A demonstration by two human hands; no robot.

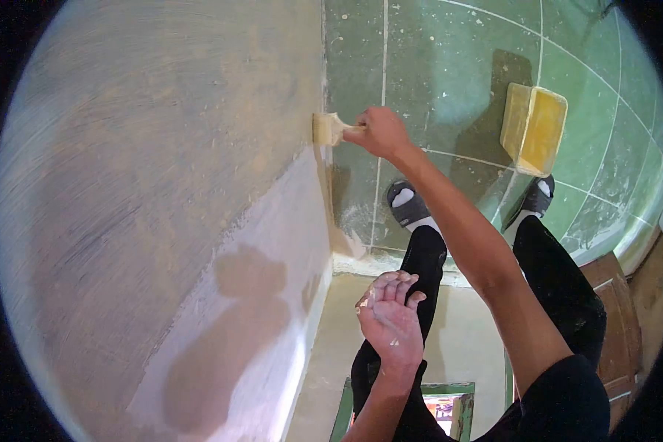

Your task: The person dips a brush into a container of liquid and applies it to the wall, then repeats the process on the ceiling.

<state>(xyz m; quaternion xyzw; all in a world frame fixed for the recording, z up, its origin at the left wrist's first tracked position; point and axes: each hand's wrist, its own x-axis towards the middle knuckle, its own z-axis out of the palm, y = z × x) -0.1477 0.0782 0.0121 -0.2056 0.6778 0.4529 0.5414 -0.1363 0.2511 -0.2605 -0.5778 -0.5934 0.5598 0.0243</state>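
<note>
My right hand (381,132) is closed around the handle of a flat, wide paintbrush (330,130). The bristles touch the wall (191,110) low down, close to where it meets the floor. Brownish, streaky coating covers much of this wall, while a paler whitish patch (261,236) lies nearer to me. Palm up, my left hand (392,313) hovers in front of my leg with its fingers loosely curled and apart. Nothing lies in it, and whitish smears mark the palm and fingers.
A yellowish rectangular tub (527,125) stands on the green tiled floor (457,81), right of my right hand. My feet in grey sandals (405,205) are below it. Brown wooden panelling (617,324) is at the right, and a green-framed opening (460,412) at the bottom.
</note>
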